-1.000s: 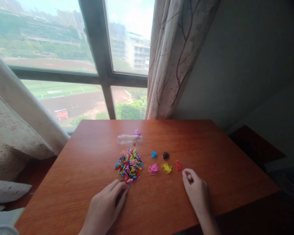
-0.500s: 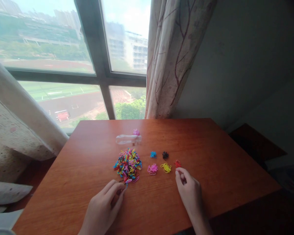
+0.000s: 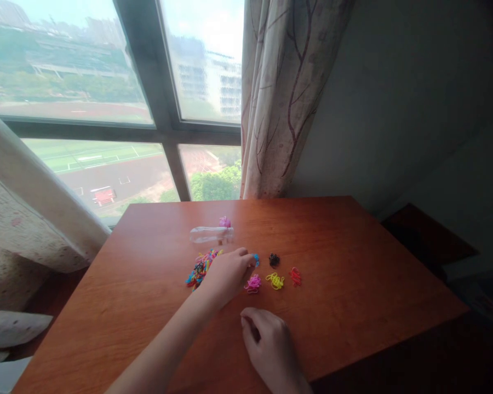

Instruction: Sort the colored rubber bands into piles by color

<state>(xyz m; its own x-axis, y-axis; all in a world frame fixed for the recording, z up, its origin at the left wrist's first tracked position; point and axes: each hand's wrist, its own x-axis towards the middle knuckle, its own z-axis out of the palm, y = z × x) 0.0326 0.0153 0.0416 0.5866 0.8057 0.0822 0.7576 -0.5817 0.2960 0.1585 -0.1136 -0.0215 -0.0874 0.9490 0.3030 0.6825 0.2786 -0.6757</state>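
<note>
My left hand (image 3: 229, 272) reaches across the mixed pile of coloured rubber bands (image 3: 199, 268) and covers most of it. Its fingertips are pinched together at the small blue group (image 3: 256, 259); what they hold is too small to see. My right hand (image 3: 268, 342) rests on the table near the front edge, with the fingers curled in and nothing visible in them. Small sorted groups lie beyond it: pink (image 3: 253, 283), yellow (image 3: 276, 280), red (image 3: 295, 276) and black (image 3: 274, 259).
A clear plastic bottle (image 3: 211, 235) lies on its side behind the pile, with a pink cap (image 3: 224, 221) beside it. The wooden table (image 3: 353, 284) stands against a window with curtains (image 3: 283, 98). A dark lower surface (image 3: 427, 241) sits to the right.
My left hand has moved from the near edge of the pile forward and right to the blue group. My right hand has drawn back from the red group toward the front edge.
</note>
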